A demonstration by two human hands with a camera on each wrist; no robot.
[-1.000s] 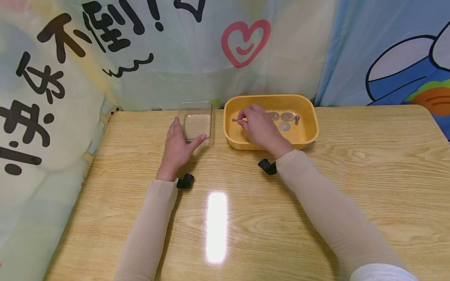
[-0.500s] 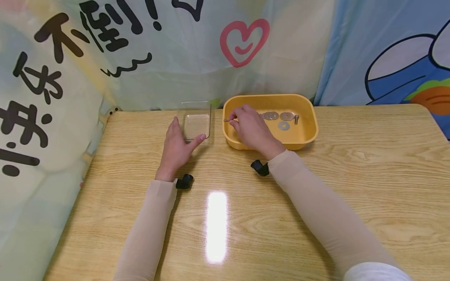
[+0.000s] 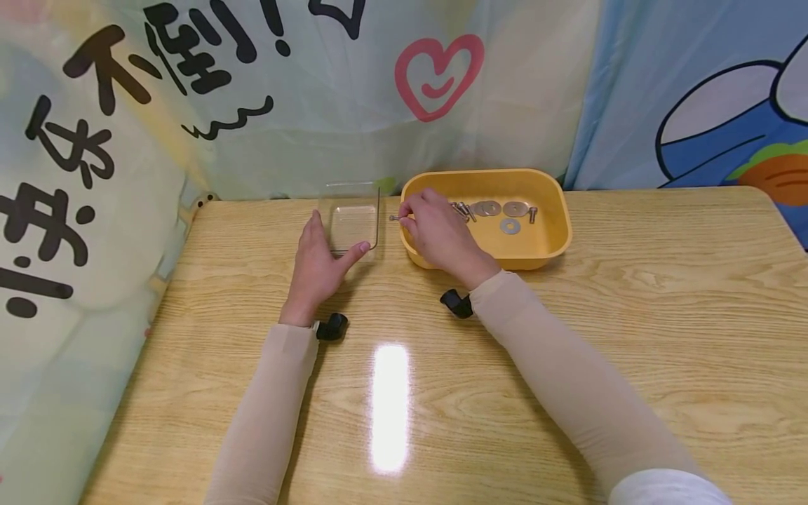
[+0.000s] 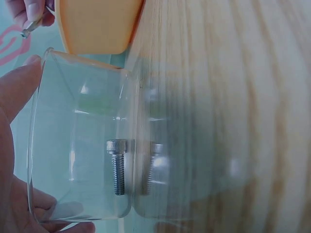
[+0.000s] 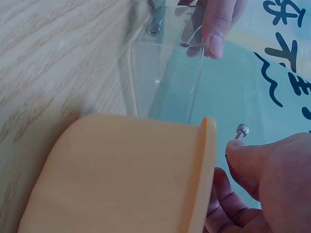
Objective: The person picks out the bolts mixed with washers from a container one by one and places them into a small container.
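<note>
A clear plastic box (image 3: pixel 355 223) stands on the table, and my left hand (image 3: pixel 320 270) holds it with the thumb at its near right corner and the fingers along its left side. Inside lies a socket-head bolt (image 4: pixel 118 165), plain in the left wrist view. My right hand (image 3: pixel 438 228) pinches another bolt (image 5: pixel 242 131) between thumb and fingers, its knurled head sticking out to the left. That hand is above the left rim of the yellow bin (image 3: pixel 555 242). In the bin are several bolts (image 3: pixel 466 210), partly hidden by the hand, and several flat washers (image 3: pixel 510 226).
The wooden table (image 3: pixel 252 280) runs up to a printed cloth (image 3: pixel 328 140) behind the box and bin. A narrow strip of table separates the box from the bin's left end. Each wrist bears a small black camera (image 3: pixel 331 327).
My right hand has moved left with the pinched bolt, from inside the bin to over its left rim, uncovering more bolts. The left hand and the box have stayed put.
</note>
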